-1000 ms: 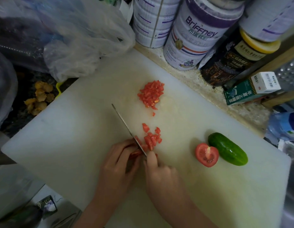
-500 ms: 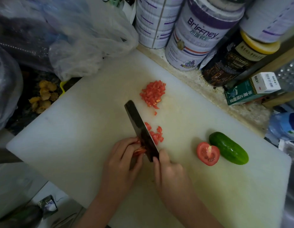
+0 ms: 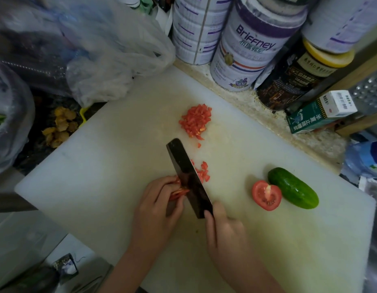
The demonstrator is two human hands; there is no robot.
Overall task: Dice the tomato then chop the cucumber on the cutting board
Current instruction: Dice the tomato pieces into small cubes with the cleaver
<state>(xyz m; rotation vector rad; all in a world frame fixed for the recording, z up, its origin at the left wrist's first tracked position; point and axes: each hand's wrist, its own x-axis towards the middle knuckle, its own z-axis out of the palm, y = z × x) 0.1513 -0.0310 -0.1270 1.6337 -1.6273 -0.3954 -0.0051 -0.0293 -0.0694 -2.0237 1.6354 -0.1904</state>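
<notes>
On the white cutting board (image 3: 99, 182) my left hand (image 3: 160, 206) holds thin red tomato strips (image 3: 179, 191) under curled fingers. My right hand (image 3: 223, 231) grips the handle of a dark cleaver (image 3: 188, 178), its blade tilted flat-side up beside the strips. Small tomato dice (image 3: 202, 172) lie just right of the blade. A larger pile of diced tomato (image 3: 196, 120) sits farther back. A tomato half (image 3: 266, 195), cut face up, lies to the right, touching a whole green cucumber (image 3: 293, 188).
Tall white tins (image 3: 246, 49) and a dark jar (image 3: 297, 77) stand along the board's far edge. A green and white box (image 3: 318, 115) lies at the right. Plastic bags (image 3: 88, 49) crowd the far left, with yellow dried pieces (image 3: 61, 125) beside the board.
The cleaver went from edge-down through the strips to tilted with its flat side showing, and it has stayed tilted. My left hand has kept its hold on the strips.
</notes>
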